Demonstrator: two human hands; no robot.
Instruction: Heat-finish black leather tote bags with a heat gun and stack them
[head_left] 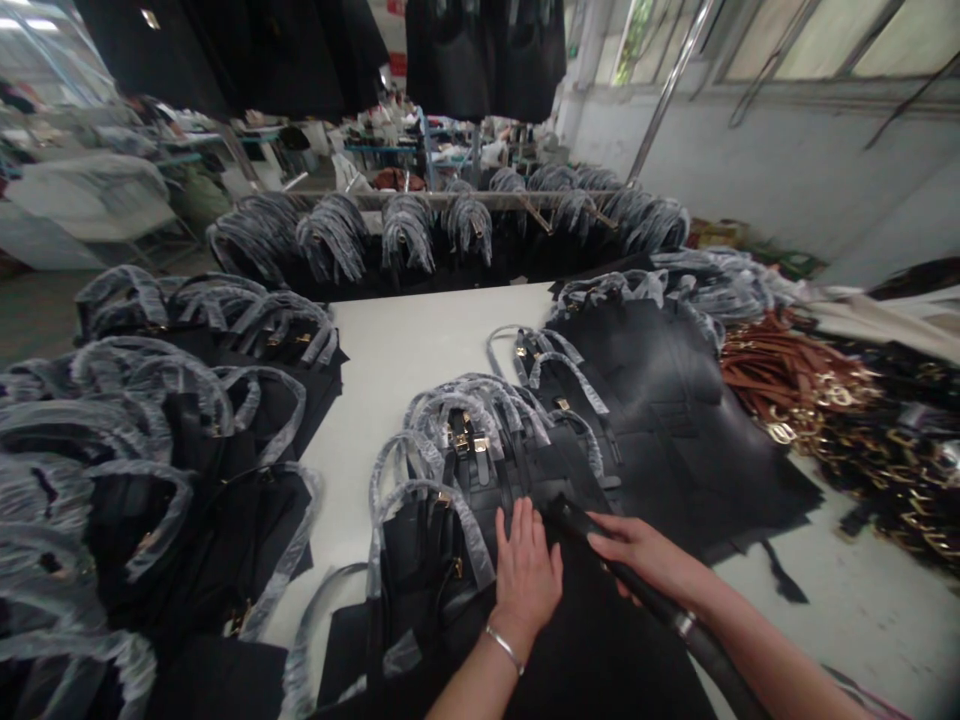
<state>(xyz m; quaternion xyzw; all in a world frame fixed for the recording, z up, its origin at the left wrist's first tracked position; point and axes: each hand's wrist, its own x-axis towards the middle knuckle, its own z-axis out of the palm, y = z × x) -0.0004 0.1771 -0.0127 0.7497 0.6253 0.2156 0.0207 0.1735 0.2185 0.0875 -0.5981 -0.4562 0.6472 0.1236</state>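
Observation:
My left hand lies flat, fingers stretched out, on a black leather bag panel at the front of the table. My right hand is closed around a long black wand-like tool with a silver ring; its exact kind is unclear. The tool's front end touches or hovers just over the leather, right of my left fingertips. Beyond my left hand, plastic-wrapped bag handles with gold buckles rise from the stacked panels.
More black bag panels with wrapped handles cover the left side. Another black stack lies to the right, beside brown straps and a heap of black straps with gold fittings. White tabletop shows between the piles. Handles hang from a rail behind.

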